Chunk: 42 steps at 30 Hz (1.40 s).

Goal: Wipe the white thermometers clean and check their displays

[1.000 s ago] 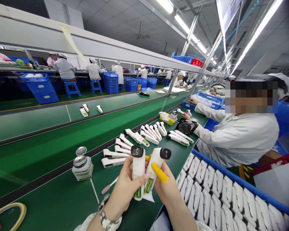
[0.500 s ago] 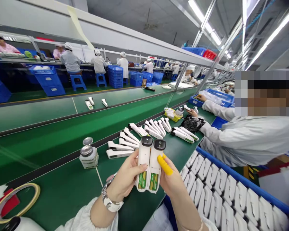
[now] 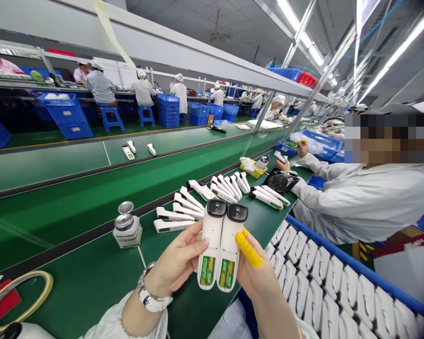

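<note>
Holding 2 white handheld units [image 3: 219, 245] side by side, touching, long axes upright, black heads up, green batt. cells at bottom, both hands were closed on them above worktop [image 3: 92, 282]: left hand [image 3: 178, 263] on left unit, right hand [image 3: 256, 273] on right.

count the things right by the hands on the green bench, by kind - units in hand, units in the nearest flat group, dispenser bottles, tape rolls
White handheld units in the hands, left hand, right hand: 2
White units lying in the nearest group: 4
Dispenser bottle: 1
Tape roll: 1
Total: 8
</note>
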Each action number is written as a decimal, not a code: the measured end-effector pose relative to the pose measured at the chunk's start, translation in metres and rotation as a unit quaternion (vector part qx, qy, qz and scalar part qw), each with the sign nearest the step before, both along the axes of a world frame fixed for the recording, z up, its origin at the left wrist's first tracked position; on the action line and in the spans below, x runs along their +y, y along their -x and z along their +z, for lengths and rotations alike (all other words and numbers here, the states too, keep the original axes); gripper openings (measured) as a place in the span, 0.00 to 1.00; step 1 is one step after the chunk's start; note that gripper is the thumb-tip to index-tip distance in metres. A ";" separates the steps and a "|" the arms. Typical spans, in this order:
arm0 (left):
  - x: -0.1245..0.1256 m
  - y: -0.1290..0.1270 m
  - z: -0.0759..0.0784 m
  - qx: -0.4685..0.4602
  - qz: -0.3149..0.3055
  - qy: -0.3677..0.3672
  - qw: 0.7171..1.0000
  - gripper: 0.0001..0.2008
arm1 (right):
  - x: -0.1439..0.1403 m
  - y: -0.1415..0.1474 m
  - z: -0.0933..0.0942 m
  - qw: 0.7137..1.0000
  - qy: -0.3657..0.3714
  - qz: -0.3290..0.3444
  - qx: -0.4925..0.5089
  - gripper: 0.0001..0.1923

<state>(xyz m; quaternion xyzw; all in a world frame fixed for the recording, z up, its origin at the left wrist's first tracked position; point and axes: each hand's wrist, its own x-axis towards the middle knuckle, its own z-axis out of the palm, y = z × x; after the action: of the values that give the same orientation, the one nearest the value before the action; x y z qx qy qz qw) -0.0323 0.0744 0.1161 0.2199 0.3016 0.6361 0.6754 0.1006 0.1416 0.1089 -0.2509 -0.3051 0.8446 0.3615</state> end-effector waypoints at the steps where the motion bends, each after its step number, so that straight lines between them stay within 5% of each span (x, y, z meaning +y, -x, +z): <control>1: -0.001 0.000 0.000 0.000 -0.008 -0.008 1.000 0.23 | -0.002 -0.002 0.002 1.000 -0.007 0.003 -0.007 0.15; 7: -0.007 -0.002 0.001 0.000 -0.033 -0.035 0.999 0.22 | -0.006 -0.013 0.002 0.998 -0.059 0.019 -0.011 0.14; 17: -0.008 -0.006 0.004 0.020 -0.028 -0.027 0.999 0.18 | -0.008 -0.013 0.001 0.998 -0.034 0.032 0.040 0.11; 23: 0.000 -0.012 -0.004 -0.001 0.153 0.065 0.986 0.22 | 0.000 -0.001 -0.005 0.986 0.085 -0.142 0.031 0.15; 30: 0.005 -0.006 0.002 -0.185 0.066 0.066 0.978 0.27 | -0.002 0.002 0.002 0.991 0.124 -0.045 0.019 0.17; 35: 0.002 -0.009 -0.001 -0.118 0.105 0.027 0.987 0.25 | -0.001 -0.003 -0.001 0.978 0.110 -0.174 0.045 0.19; 42: 0.001 -0.012 -0.009 -0.036 0.112 -0.005 0.993 0.23 | 0.000 -0.002 -0.008 0.981 0.108 -0.157 0.048 0.19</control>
<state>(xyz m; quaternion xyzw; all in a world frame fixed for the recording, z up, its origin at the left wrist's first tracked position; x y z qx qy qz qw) -0.0204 0.0755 0.1067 0.1652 0.2963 0.7166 0.6094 0.1027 0.1417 0.1014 -0.2920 -0.1511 0.8165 0.4745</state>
